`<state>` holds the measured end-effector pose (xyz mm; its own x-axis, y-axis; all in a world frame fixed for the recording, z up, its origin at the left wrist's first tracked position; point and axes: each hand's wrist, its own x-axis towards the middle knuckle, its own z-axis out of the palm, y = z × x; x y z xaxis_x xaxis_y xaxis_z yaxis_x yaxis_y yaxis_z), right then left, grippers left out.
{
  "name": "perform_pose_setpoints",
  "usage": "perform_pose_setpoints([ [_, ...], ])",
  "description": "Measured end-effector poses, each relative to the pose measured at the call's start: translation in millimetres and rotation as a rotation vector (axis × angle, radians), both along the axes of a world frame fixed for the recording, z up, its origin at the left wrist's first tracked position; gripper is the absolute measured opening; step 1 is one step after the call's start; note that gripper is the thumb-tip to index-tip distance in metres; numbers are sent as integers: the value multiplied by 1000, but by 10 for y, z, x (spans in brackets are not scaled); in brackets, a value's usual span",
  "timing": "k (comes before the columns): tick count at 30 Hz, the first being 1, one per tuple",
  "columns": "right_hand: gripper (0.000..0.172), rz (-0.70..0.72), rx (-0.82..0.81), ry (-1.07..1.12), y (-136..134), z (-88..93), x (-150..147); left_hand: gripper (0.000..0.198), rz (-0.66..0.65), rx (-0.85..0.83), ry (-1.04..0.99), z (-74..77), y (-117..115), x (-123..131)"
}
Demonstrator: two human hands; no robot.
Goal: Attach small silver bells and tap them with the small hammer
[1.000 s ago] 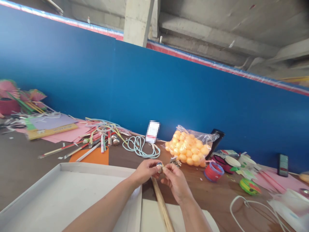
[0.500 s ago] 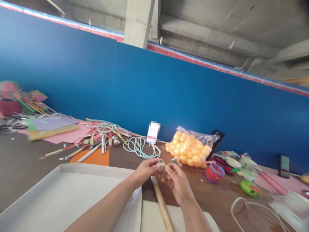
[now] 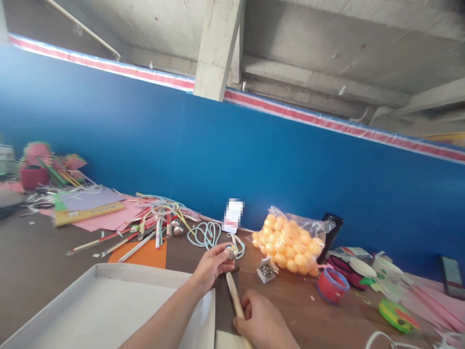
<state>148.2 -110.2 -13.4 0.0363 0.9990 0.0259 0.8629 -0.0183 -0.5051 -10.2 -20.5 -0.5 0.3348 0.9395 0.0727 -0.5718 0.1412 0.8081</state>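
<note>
My left hand (image 3: 214, 261) pinches a small ball (image 3: 230, 251) between thumb and fingers. The ball has a shiny silver, studded surface with some yellow-orange showing. My right hand (image 3: 259, 315) curls around the wooden handle of a hammer (image 3: 234, 293), lower down. The hammer's dark head lies just below the ball. A little box of metal tacks (image 3: 268, 271) stands open to the right of the ball. Behind it rests a clear bag of orange balls (image 3: 290, 242). Similar silver balls (image 3: 177, 228) lie to the left, by the straws.
A shallow white tray (image 3: 145, 274) takes up the front left. Light blue cord (image 3: 203, 235) lies behind my hands. Coloured paper (image 3: 98, 201) and strips crowd the left. On the right are a red and blue ring-shaped roll (image 3: 332, 286), a green tape measure (image 3: 397, 315) and a phone (image 3: 453, 276).
My right hand has left the ball and come down onto the hammer handle. My left hand still holds the ball. The view has shifted, and the tack box now shows clearly.
</note>
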Motion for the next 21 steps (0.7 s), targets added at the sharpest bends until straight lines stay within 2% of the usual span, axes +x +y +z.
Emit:
perform_pose_setpoints([
  [2, 8, -22, -19, 91, 34, -11, -35, 37, 79, -5, -2, -4, 33, -7],
  [5, 8, -10, -62, 313, 81, 21, -31, 39, 190, -3, 33, -21, 77, -25],
  [9, 8, -23, 91, 550, 99, 112, -2, 41, 294, -38, 72, -46, 114, -34],
  [14, 28, 3, 122, 843, 51, 207, -53, 43, 308, -29, 105, -59, 126, -13],
  [17, 40, 21, 177, 886, 5, 257, -115, 44, 308, -29, 124, -68, 128, -6],
  [21, 49, -24, 201, 877, -40, 311, -170, 43, 317, -21, 135, -83, 140, -1],
])
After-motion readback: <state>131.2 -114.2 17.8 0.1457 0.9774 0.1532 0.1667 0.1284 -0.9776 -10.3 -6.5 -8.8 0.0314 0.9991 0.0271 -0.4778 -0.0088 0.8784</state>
